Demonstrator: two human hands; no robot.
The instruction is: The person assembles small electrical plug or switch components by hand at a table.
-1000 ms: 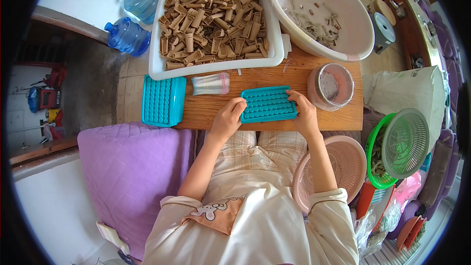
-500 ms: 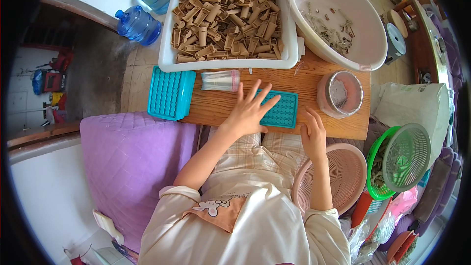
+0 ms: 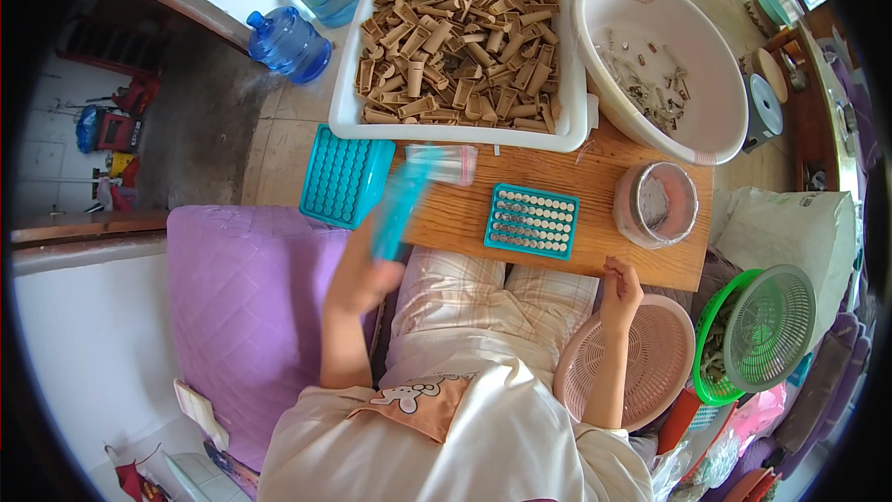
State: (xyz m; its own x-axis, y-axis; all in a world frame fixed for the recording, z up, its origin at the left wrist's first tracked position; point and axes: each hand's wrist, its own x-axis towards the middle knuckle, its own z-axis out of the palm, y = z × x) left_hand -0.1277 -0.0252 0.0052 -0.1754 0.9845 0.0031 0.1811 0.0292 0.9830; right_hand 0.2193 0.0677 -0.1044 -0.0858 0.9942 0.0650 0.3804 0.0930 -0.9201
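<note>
My left hand (image 3: 358,274), smeared by motion, grips a flat teal plate (image 3: 398,214) on edge above the left front of the table. On the table, a teal tray (image 3: 487,228) holds rows of small round pieces, whitish on the right and greyer on the left. My right hand (image 3: 621,296) is curled closed at the table's front edge, to the right of that tray, with nothing visible in it. Left of the tray is a taller teal block (image 3: 344,177) with a bumpy top, like stacked trays. A clear packet of thin white sticks (image 3: 448,165) lies beside it.
A white bin (image 3: 455,133) full of brown half-tube pieces stands behind. At the right are a large white basin (image 3: 595,19) with small bits, a plastic-lined jar (image 3: 624,209), a pink basket (image 3: 576,363) and a green basket (image 3: 703,381). A purple quilted seat (image 3: 251,316) is left.
My left hand has lifted the teal plate off the tray and swung left with it, uncovering the round pieces. My right hand has drawn back slightly and curled its fingers. The view has shifted a little.
</note>
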